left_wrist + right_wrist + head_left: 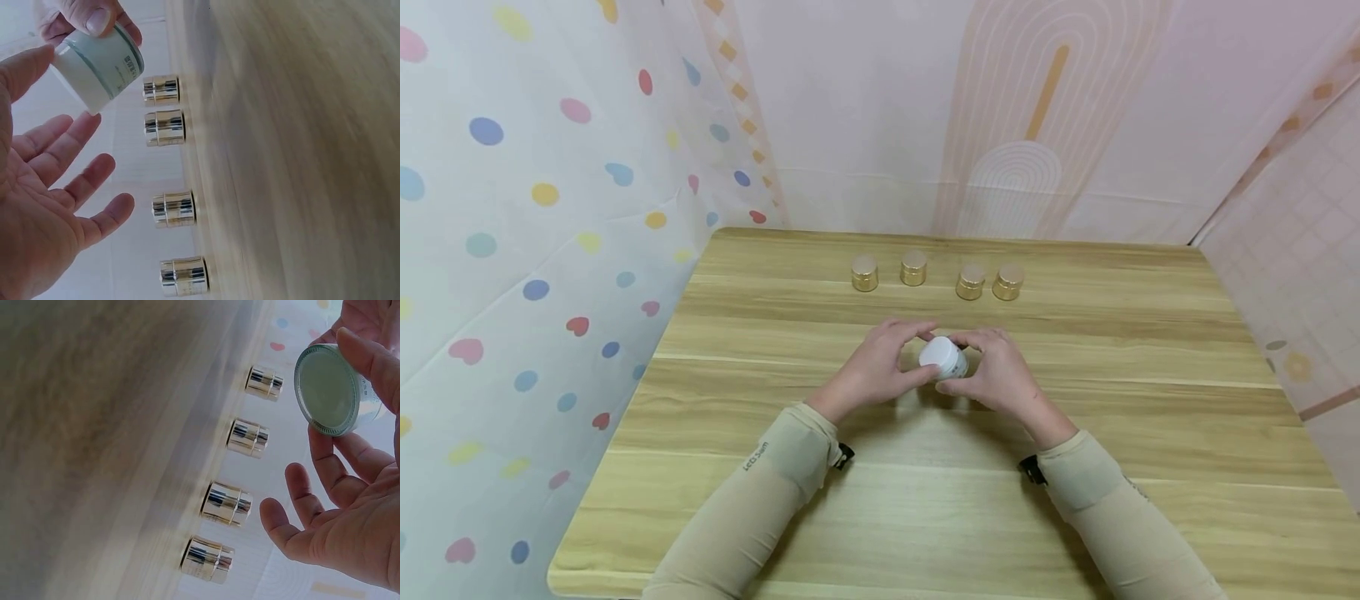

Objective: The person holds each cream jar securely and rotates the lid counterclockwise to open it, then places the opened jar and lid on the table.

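Observation:
A small pale-green glass jar (pixel 109 59) with a white lid (pixel 78 78) is held between the two hands, tilted above the table. My left hand (pixel 883 364) pinches the lid between thumb and forefingers, its other fingers spread away. On the opposite side my right hand (pixel 1002 375) grips the jar's body, with the thumb on one side and fingertips on the other. The round glass base (pixel 326 390) of the jar faces the right wrist camera. Small dark print shows on the jar's side.
Several small gold-coloured lidded jars (pixel 913 269) stand in a loose row near the back edge of the wooden table (pixel 715 350), beyond the hands. A patterned curtain (pixel 865 108) hangs behind the table, and a dotted one (pixel 535 250) hangs at the left.

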Demonstrator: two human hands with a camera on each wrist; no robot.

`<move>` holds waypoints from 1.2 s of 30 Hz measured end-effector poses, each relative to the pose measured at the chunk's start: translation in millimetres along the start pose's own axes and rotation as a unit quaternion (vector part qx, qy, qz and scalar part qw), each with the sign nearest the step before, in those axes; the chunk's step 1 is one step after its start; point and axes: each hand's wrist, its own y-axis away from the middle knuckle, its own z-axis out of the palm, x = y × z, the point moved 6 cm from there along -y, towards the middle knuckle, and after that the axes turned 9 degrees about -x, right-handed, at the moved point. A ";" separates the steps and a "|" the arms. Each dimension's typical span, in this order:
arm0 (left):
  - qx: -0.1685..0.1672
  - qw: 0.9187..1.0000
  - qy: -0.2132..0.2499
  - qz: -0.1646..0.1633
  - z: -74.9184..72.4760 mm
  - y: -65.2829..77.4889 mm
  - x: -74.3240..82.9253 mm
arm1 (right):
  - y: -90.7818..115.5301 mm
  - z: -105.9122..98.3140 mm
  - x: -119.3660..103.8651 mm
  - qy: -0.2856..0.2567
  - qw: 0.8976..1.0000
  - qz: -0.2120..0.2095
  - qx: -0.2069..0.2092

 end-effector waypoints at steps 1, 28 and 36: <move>0.000 1.000 -0.001 0.000 -0.1 0.3 0.1 | 0.1 0.1 0.1 0.001 1.000 0.001 0.000; -0.005 1.000 -0.009 0.005 -1.6 0.2 3.2 | 0.8 1.1 -1.8 -0.013 1.000 -0.002 0.000; -0.005 1.000 -0.027 0.010 -4.0 2.2 3.2 | 0.7 -1.1 -2.2 -0.005 1.000 0.002 0.004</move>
